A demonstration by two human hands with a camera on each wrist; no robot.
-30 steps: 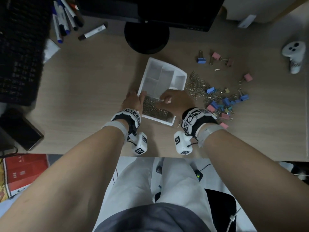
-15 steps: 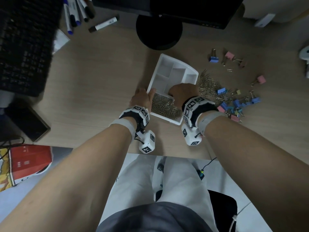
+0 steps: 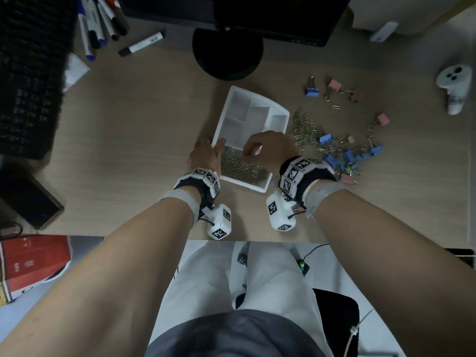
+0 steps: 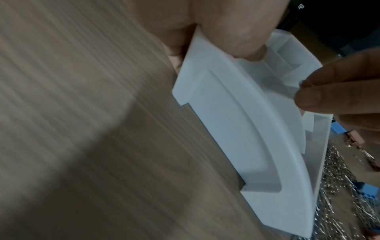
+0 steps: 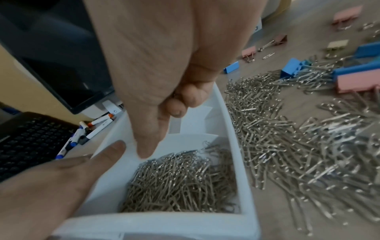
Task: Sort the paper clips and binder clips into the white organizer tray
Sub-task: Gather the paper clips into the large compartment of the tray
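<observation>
The white organizer tray (image 3: 253,94) lies on the desk, its near compartment full of silver paper clips (image 3: 242,168). My left hand (image 3: 206,155) grips the tray's left rim (image 4: 236,129), thumb inside and fingers outside. My right hand (image 3: 265,146) hovers over that near compartment (image 5: 180,181) with its fingers curled. In the left wrist view its fingertips (image 4: 308,92) pinch a small wire loop, seemingly a paper clip. A loose pile of paper clips (image 3: 305,130) lies right of the tray. Blue and pink binder clips (image 3: 347,155) lie beyond the pile.
A black monitor stand (image 3: 228,55) stands just behind the tray. A keyboard (image 3: 28,73) and markers (image 3: 103,24) lie at the far left. A white controller (image 3: 454,83) lies at the far right, and a dark flat device (image 3: 33,202) at the near left.
My right hand has shifted left over the near compartment, and its fingers have curled together. My left hand has stayed on the tray's left rim.
</observation>
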